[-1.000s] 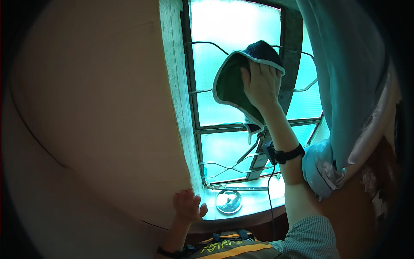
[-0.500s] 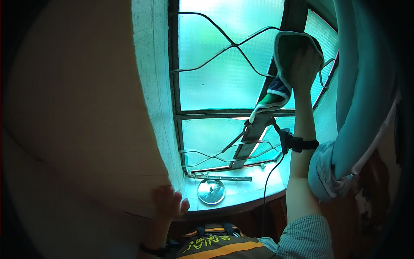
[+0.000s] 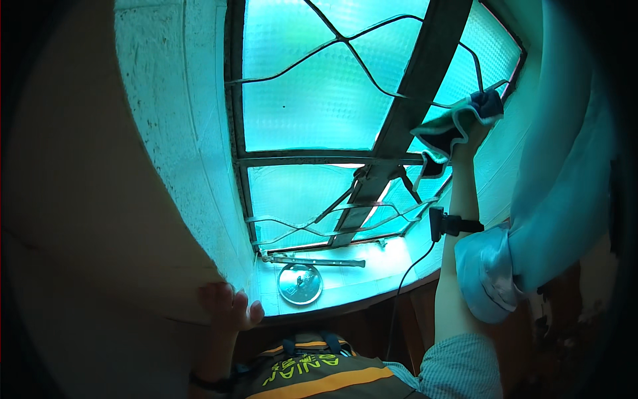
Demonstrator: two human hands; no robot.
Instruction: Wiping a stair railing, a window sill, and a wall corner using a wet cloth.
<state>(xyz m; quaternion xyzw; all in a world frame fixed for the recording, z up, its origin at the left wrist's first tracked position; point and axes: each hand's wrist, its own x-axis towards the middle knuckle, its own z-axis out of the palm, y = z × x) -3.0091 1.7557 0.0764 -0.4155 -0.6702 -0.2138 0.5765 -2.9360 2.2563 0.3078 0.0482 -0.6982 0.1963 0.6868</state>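
Observation:
A dark green and navy cloth with white edging [image 3: 442, 141] hangs draped from my right hand [image 3: 476, 133], whose fingers are partly covered by it. That hand reaches up to the right side of the window, where the cloth lies by the metal grille [image 3: 477, 65] near the frame's right edge. A black strap with a small box [image 3: 452, 225] is round my right wrist, and a thin cable runs down from it. Low on the left, my left hand [image 3: 232, 309] rests at the wall's corner with its fingers apart, holding nothing.
Textured glass panes [image 3: 312, 100] sit in a dark metal frame [image 3: 425, 73]. On the tiled sill [image 3: 345, 282] lie a round metal lid [image 3: 300, 284] and a metal stay bar [image 3: 319, 262]. A pale curtain, gathered at its end [image 3: 488, 272], hangs on the right beside my arm.
My right hand has moved with the cloth from the central frame bar down to the right pane's edge. The whole view has shifted somewhat; my left hand stays at the wall's corner.

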